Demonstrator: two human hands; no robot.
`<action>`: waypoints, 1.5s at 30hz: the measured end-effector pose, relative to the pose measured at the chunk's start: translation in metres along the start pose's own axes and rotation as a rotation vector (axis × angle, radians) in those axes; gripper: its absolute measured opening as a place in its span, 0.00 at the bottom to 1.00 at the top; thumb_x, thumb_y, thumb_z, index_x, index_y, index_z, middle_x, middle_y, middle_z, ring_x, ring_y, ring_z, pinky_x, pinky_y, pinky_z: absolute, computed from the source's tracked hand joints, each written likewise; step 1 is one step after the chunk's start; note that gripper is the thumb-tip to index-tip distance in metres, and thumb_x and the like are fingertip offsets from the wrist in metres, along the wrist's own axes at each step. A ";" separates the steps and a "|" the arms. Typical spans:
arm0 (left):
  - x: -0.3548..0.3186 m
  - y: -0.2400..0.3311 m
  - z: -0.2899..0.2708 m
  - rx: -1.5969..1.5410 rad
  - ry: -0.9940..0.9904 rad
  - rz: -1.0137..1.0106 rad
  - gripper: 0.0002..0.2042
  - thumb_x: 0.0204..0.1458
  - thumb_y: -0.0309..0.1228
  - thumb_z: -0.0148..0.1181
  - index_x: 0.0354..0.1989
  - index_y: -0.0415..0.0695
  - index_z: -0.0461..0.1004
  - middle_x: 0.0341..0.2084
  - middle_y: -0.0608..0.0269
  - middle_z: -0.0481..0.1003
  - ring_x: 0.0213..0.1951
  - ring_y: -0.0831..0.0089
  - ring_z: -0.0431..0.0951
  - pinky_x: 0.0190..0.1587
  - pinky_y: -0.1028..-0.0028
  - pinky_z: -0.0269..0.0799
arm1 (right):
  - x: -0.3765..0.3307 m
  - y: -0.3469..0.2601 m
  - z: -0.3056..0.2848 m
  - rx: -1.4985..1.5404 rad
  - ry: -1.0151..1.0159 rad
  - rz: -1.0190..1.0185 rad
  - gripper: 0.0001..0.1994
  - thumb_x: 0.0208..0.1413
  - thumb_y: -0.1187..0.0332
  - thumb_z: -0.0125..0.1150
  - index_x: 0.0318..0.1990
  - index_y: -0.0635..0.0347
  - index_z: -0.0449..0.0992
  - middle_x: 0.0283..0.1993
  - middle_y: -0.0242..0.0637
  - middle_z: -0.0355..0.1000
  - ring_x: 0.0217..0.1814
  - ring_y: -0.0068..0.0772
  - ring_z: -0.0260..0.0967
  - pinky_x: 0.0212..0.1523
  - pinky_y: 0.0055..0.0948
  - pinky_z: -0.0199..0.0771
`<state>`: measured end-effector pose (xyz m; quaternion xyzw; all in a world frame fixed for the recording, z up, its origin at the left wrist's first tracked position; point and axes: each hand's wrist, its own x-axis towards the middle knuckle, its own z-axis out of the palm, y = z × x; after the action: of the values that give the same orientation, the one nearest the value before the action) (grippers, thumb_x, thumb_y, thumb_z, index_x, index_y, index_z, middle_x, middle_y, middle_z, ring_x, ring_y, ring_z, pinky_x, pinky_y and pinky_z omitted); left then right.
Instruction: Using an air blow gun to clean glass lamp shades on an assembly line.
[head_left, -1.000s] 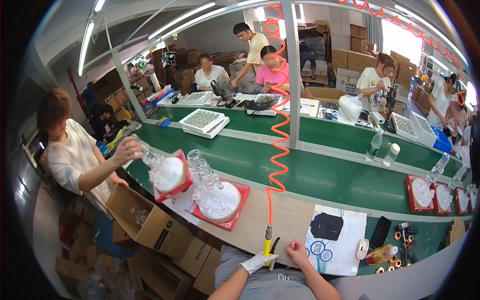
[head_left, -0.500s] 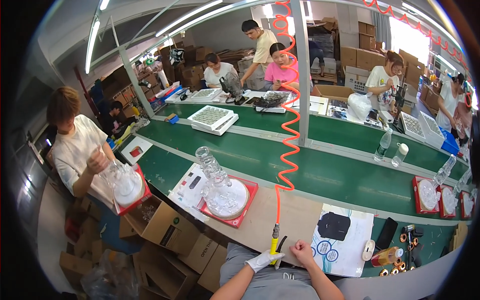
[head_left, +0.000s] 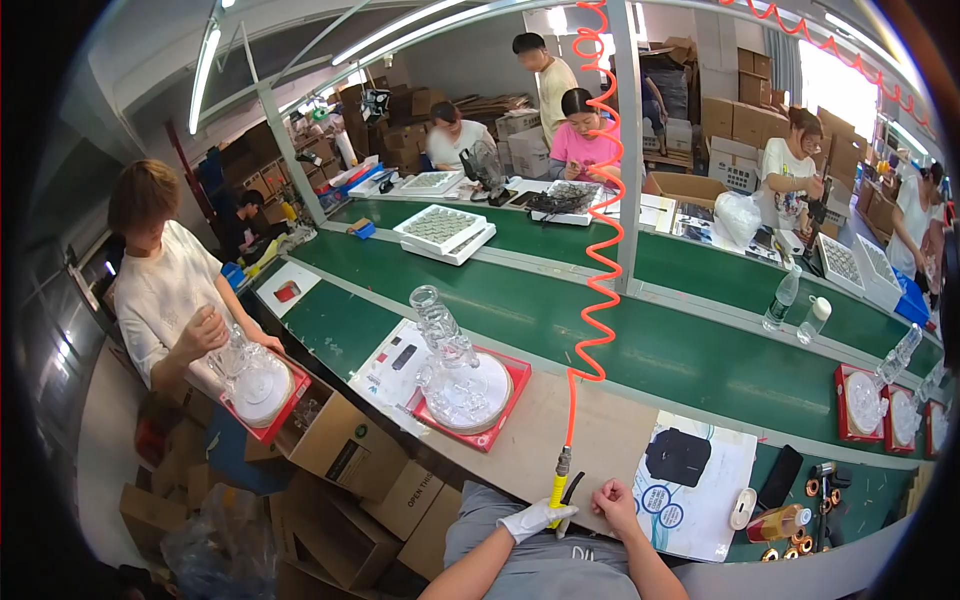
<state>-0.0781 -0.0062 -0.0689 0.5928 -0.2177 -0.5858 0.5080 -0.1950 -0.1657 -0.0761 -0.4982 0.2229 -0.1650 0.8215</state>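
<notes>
My left hand (head_left: 533, 518), in a white glove, is wrapped round a yellow air blow gun (head_left: 557, 500) with a black lever. An orange coiled hose (head_left: 597, 260) hangs from above and joins the gun's top. Beside it, my right hand (head_left: 615, 502) is bare and loosely curled at the table edge, with nothing visible in it. Ahead to the left stands a clear glass vessel (head_left: 452, 370) with a tall tilted neck, on a round white disc in a red tray (head_left: 514, 408). To the right of my hands lies a white printed sheet (head_left: 700, 520) with a black shape on it.
A co-worker (head_left: 170, 300) at the left holds a similar glass vessel (head_left: 250, 380) in a red tray. Cardboard boxes (head_left: 345, 450) stand below. A green conveyor (head_left: 500, 300) runs across. At the right are a phone (head_left: 780, 478), an amber bottle (head_left: 775, 523) and copper-coloured rings (head_left: 800, 545).
The whole view has shifted slightly. My right hand has loosened from a tighter fist. At the left, the co-worker's vessel and tray have tilted; the person standing at the back has straightened up.
</notes>
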 end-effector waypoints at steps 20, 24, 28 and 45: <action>-0.005 0.011 -0.006 -0.035 0.030 -0.005 0.17 0.55 0.41 0.57 0.25 0.39 0.73 0.17 0.59 0.74 0.21 0.70 0.75 0.28 0.72 0.69 | 0.010 0.006 -0.006 0.000 -0.105 0.061 0.08 0.63 0.71 0.45 0.43 0.63 0.71 0.41 0.40 0.73 0.38 0.31 0.74 0.38 0.27 0.76; 0.004 0.005 0.001 0.023 -0.028 -0.013 0.18 0.56 0.43 0.56 0.22 0.40 0.74 0.17 0.61 0.74 0.21 0.72 0.75 0.27 0.74 0.68 | 0.004 0.005 -0.015 0.018 -0.088 0.072 0.09 0.64 0.69 0.43 0.39 0.63 0.70 0.40 0.42 0.73 0.37 0.33 0.74 0.37 0.29 0.76; 0.000 0.007 0.003 0.010 -0.033 -0.018 0.18 0.56 0.43 0.56 0.22 0.41 0.73 0.16 0.62 0.73 0.20 0.73 0.73 0.26 0.74 0.67 | 0.002 0.006 -0.014 0.049 -0.065 0.094 0.08 0.64 0.70 0.43 0.38 0.63 0.70 0.38 0.43 0.73 0.36 0.35 0.74 0.36 0.30 0.76; 0.000 0.006 -0.001 -0.036 -0.023 -0.022 0.18 0.57 0.43 0.55 0.23 0.41 0.73 0.17 0.63 0.73 0.21 0.74 0.74 0.27 0.74 0.69 | 0.005 0.004 -0.010 0.058 -0.066 0.045 0.05 0.59 0.76 0.46 0.37 0.64 0.70 0.40 0.44 0.73 0.35 0.34 0.74 0.36 0.29 0.77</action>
<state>-0.0749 -0.0078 -0.0636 0.5793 -0.2063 -0.6019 0.5095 -0.1963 -0.1738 -0.0845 -0.4742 0.2018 -0.1362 0.8461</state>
